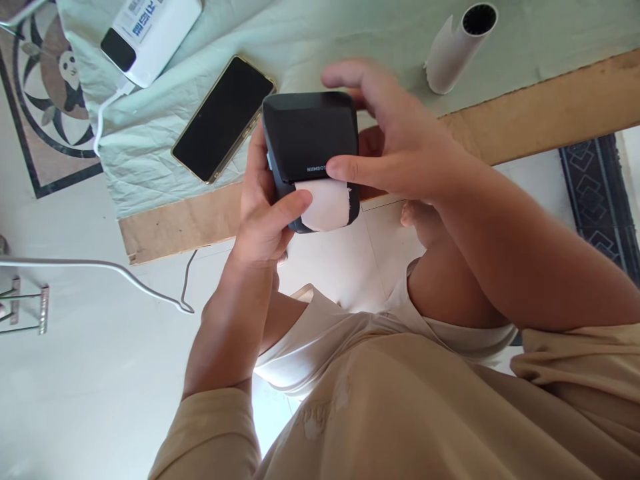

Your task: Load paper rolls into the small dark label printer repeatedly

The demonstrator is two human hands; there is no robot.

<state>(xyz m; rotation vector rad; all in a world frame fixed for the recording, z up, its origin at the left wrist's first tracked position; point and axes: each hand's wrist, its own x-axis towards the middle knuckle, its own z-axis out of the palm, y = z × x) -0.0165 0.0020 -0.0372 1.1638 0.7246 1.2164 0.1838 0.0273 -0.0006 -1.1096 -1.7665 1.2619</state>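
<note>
Pale floor tiles are showing beneath a wooden table (pixel 550 107) whose top is lying under a wrinkled mint-green cloth (pixel 320 33). Just off the table's near edge, a small black boxy label printer (pixel 310 137) is hanging in the air, with a strip of white paper (pixel 326 207) curling out of its lower slot. The left hand (pixel 263 213) is gripping the printer's left side, its thumb pressing on the paper. The right hand (pixel 395 143) is cupping the printer's right side, fingers loosely curled, thumb touching the body above the slot. On the cloth, a black smartphone with a gold rim (pixel 223 119) is lying near the edge, a white power bank (pixel 150 33) is sitting toward the far left corner, and a white paper roll (pixel 457 47) is lying farther right.
</note>
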